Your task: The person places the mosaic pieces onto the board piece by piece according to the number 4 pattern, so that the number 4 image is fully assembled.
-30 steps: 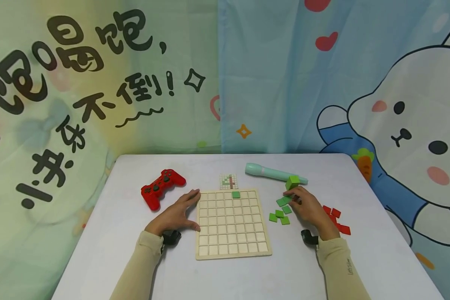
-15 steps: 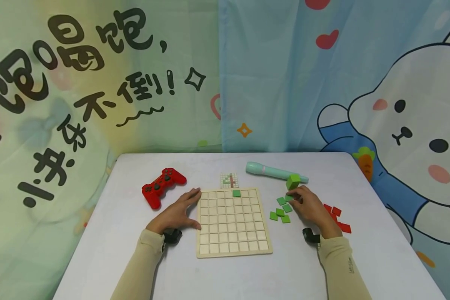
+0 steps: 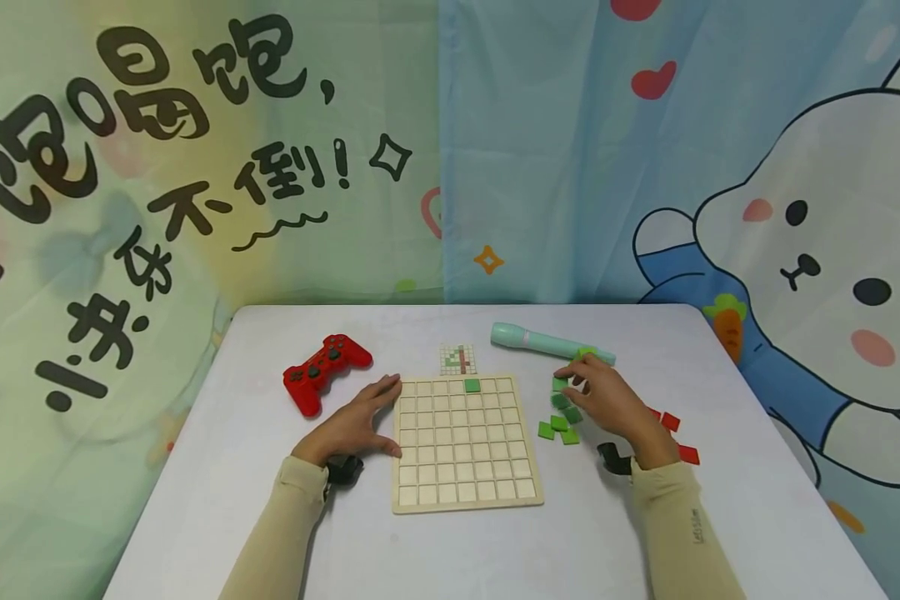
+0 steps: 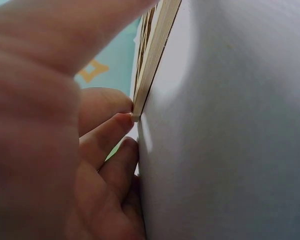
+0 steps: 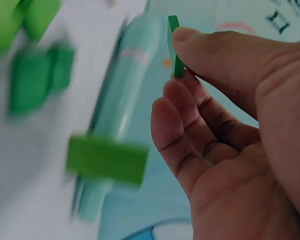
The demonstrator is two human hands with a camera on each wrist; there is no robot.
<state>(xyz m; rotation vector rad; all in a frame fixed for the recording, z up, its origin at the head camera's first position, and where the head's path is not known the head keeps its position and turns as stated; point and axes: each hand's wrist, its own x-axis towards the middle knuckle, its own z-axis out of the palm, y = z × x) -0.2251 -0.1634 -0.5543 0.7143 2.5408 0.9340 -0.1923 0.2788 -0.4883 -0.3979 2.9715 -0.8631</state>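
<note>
A square wooden grid board (image 3: 461, 507) lies in the middle of the table, with one green tile (image 3: 472, 386) in its far row. My left hand (image 3: 348, 429) rests at the board's left side, thumb and fingers spread along the edge; the left wrist view shows fingertips (image 4: 124, 120) at its corner. My right hand (image 3: 613, 407), right of the board, pinches a thin green square tile (image 5: 175, 52) between thumb and fingers. Loose green tiles (image 3: 558, 423) lie below it. A light green block (image 5: 107, 160) stands behind the right hand, mostly hidden in the head view.
A mint-green flashlight (image 3: 528, 339) lies at the back right. Red tiles (image 3: 687, 455) are scattered right of my right wrist, partly covered by it. Behind the board is a small pattern card (image 3: 457, 360); a red game controller (image 3: 317, 379) sits at the back left.
My right hand has picked up a green tile from beside the green block and moved left toward the board. The left hand and the board have stayed in place.
</note>
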